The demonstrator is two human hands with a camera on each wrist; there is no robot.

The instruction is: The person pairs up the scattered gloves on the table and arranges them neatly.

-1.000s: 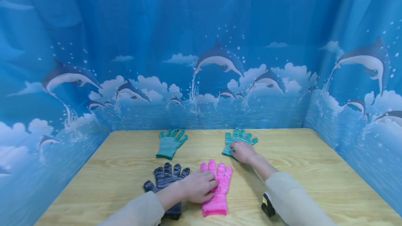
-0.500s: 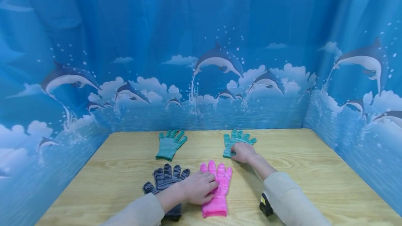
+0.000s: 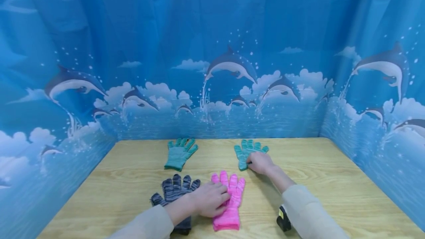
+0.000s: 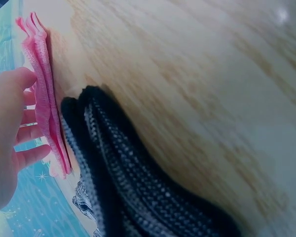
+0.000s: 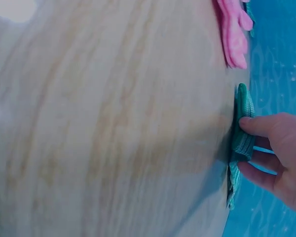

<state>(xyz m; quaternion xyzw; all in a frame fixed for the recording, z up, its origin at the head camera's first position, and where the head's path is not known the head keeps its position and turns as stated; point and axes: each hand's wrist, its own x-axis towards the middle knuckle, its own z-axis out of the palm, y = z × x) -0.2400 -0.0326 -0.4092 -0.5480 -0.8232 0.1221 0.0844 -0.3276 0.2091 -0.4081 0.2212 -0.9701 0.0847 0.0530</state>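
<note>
Right green glove: is lying on the wooden table (image 3: 315, 183) near its far edge; the right green glove (image 3: 244, 154) is partly hidden by the right hand (image 3: 261, 162).
Long axis: is running away from the person, cuff nearer, fingers fanning toward the dolphin curtain (image 3: 212, 21).
Nearer hand: the right, which is sitting at the cuff's right side; the left is staying well short of it.
Key relation (judgement): any move is turning on that hold at the cuff end.
Right hand state: fingers are bending, thumb is meeting the cuff edge; seemingly pinching the knit, fingertips partly hidden.
Pink glove: the pink glove (image 3: 235, 200) is lying below the right green glove and slightly left, cuff also facing the person.
Left hand state: the left hand (image 3: 210, 198) is resting on the pink glove, fingers loosely spread, not gripping.
Grey glove: the grey glove (image 3: 176, 193) is lying just left of the pink one, partly beneath the left forearm.
Left green glove: the left green glove (image 3: 178, 155) is lying behind the grey one, untouched.
Containers: not seeing any.
</note>
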